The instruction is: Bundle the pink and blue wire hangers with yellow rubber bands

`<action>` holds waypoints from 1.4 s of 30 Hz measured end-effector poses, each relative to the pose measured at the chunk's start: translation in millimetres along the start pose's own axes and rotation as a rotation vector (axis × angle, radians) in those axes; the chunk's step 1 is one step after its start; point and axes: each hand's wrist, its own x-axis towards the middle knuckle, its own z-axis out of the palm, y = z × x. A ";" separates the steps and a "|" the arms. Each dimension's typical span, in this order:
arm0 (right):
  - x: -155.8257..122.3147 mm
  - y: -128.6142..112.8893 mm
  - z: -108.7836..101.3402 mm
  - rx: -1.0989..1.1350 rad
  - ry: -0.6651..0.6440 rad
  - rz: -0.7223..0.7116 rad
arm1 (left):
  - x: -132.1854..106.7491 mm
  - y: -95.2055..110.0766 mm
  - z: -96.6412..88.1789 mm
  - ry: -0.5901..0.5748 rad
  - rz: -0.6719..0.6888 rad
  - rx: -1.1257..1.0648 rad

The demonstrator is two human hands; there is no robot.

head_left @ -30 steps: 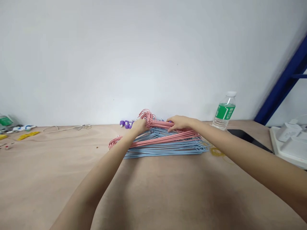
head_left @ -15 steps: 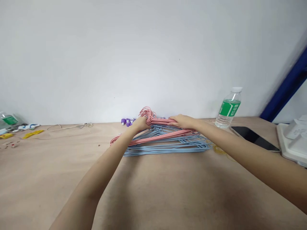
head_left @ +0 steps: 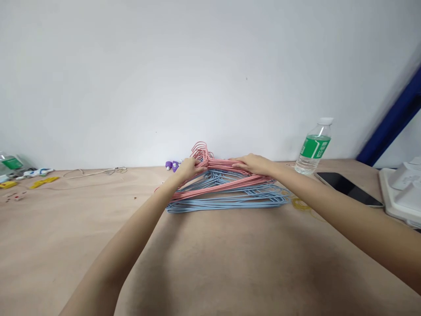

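Several pink hangers [head_left: 226,186] lie bunched together on top of a stack of blue hangers [head_left: 226,203], hooks toward the wall. My left hand [head_left: 190,168] is closed around the pink hangers' left shoulder, just beside the hooks, with the thumb on the near side. On the right shoulder of the same bunch, my right hand [head_left: 255,164] grips with fingers bent over the wires. The far sides of both hands' fingers are hidden. Beneath, the blue hangers rest on the brown table surface [head_left: 223,254], untouched by either hand as far as I can see.
To the right stand a water bottle [head_left: 314,147], a phone [head_left: 348,188] and a white device [head_left: 403,191]. A yellow coil [head_left: 301,204] lies by the hangers. Small purple items [head_left: 172,165] sit at the wall [head_left: 210,79]. A cord [head_left: 95,173] and yellow pieces [head_left: 44,182] are at left.
The pink bunch has shifted slightly to the right and its left ends sit closer together. Both hands keep their hold on it, my left hand turned a little.
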 end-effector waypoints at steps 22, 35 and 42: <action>-29.1 -11.4 44.5 -0.081 0.442 0.012 | -33.0 11.0 18.4 0.268 0.014 -0.128; -42.5 -8.7 89.8 -0.209 0.842 -0.177 | -50.3 18.1 39.3 0.405 0.129 -0.301; -66.0 -14.4 110.1 -0.289 0.949 -0.176 | -68.6 22.7 62.5 0.419 0.246 -0.387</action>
